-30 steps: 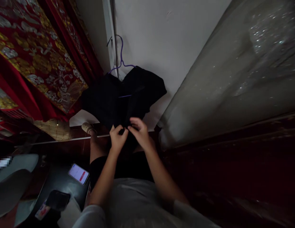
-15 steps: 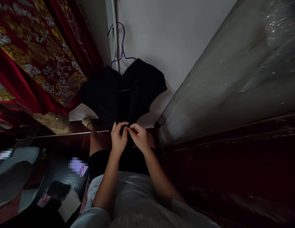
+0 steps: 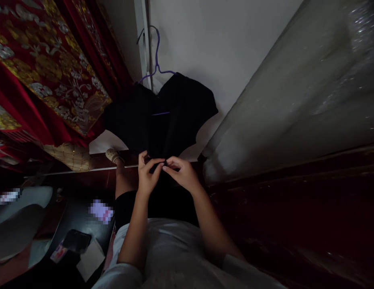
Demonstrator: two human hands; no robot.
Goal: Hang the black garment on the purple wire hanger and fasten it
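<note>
Black garment (image 3: 193,108) hangs on purple hanger (image 3: 157,66), centre of frame. Left hand (image 3: 147,176) and right hand (image 3: 185,173) pinch its front edge, fingertips close together. Step in hand: seemingly fine fingertip work at front opening; next move likely calls for steady pinch.

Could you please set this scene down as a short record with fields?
Left hand: fingertips pinching the lower front of the black cloth garment
Right hand: fingertips pinching it at the same spot
Garment support: thin purple hanger hooked over a pale upright bar
Picture left: red cloth with gold and silver floral patterns
Unclear: exact detail between the fingertips
</note>
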